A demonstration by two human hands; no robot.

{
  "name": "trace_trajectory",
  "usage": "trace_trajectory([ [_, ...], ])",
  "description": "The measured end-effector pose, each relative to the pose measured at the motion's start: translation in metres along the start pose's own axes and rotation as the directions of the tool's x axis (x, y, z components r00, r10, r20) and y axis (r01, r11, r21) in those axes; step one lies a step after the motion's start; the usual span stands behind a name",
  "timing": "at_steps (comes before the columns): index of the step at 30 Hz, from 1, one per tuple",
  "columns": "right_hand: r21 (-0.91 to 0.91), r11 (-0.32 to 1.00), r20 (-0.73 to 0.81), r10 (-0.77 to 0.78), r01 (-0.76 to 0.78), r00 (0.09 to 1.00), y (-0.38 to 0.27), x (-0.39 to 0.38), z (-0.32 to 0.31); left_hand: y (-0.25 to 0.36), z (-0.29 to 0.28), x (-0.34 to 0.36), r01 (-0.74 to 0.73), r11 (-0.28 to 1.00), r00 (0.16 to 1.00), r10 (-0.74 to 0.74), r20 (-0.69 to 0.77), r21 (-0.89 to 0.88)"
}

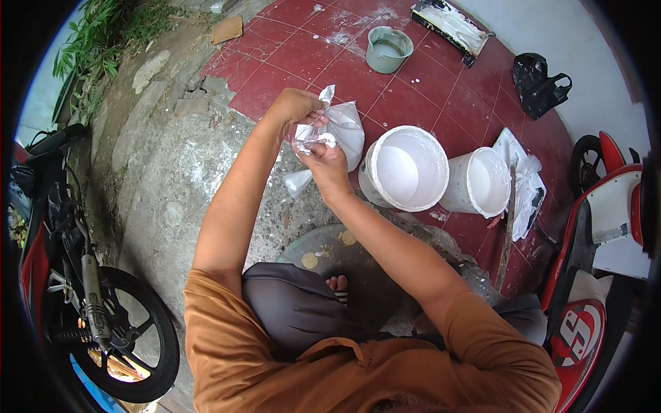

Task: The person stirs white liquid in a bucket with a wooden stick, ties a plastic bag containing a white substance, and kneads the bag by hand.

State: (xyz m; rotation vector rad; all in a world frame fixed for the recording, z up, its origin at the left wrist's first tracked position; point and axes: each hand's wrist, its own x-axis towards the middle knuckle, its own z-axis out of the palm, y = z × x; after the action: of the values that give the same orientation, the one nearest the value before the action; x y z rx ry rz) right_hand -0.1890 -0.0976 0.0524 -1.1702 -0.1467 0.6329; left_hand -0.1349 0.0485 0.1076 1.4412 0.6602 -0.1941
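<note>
A white plastic bag, full and gathered at its neck, rests on the ground just left of the buckets. My left hand is closed at that gathered neck, its fingertips curled in front of the bag. Just below, my right hand pinches crumpled clear plastic with a white smear on it. A small clear plastic bag with whitish contents hangs or lies beside my right fingers; whether it joins the pinched plastic is hard to tell. To the right are a large white bucket and a smaller white bucket, both holding white material.
Red floor tiles meet rough concrete. Farther off are a green pail, a paint-smeared tray and a black plastic bag. A stick leans by the smaller bucket. Motorbikes flank me, a wheel left, a red fairing right.
</note>
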Motion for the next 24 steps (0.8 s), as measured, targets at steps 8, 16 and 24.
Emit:
trace_trajectory([
  [8,-0.168,0.984,-0.125,-0.085,0.063,0.989,-0.054,0.033,-0.039,-0.015,-0.006,-0.007,-0.199,0.903,0.968,0.242,-0.068,0.381],
  [16,-0.516,0.838,0.209,0.323,-0.177,0.923,-0.118,0.135,-0.050,-0.024,-0.008,-0.002,-0.560,0.494,0.761,0.625,0.176,0.665],
  [24,-0.462,0.780,0.479,0.621,-0.423,0.621,-0.088,0.180,-0.039,-0.020,-0.001,-0.012,-0.735,0.181,0.546,0.730,0.412,0.654],
])
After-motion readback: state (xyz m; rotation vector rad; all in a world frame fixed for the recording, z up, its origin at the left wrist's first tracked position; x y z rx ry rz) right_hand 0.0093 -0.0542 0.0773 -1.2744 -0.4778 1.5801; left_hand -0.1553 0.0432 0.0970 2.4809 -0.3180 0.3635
